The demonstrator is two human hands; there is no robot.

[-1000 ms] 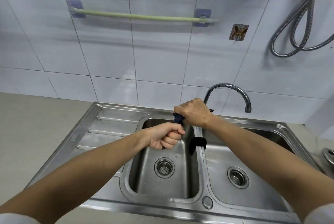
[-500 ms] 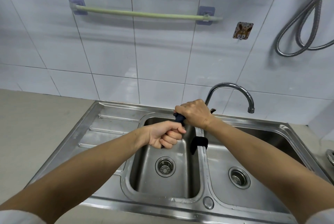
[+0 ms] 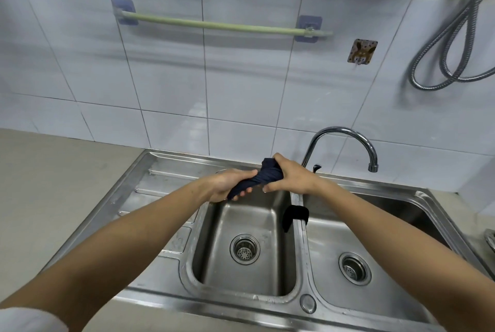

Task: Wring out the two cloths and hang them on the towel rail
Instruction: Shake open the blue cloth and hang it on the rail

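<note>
A dark navy cloth [image 3: 261, 179], twisted into a tight roll, is held over the left sink basin [image 3: 249, 227]. My left hand [image 3: 227, 184] grips its lower left end and my right hand [image 3: 288, 179] grips its upper right end. A second dark cloth [image 3: 294, 215] is draped over the divider between the two basins. The pale green towel rail [image 3: 214, 24] on the tiled wall above has nothing hanging on it.
A chrome tap [image 3: 345, 141] arches over the right basin [image 3: 375, 246]. The steel drainboard [image 3: 150, 192] lies to the left, with a beige counter [image 3: 53, 198] beyond it. A metal hose [image 3: 455, 37] loops on the wall at the right, near a small wall hook [image 3: 361, 51].
Both hands have turned on the cloth, so more of its twisted navy roll shows between them. The head view has tilted, with the rail sitting lower in frame.
</note>
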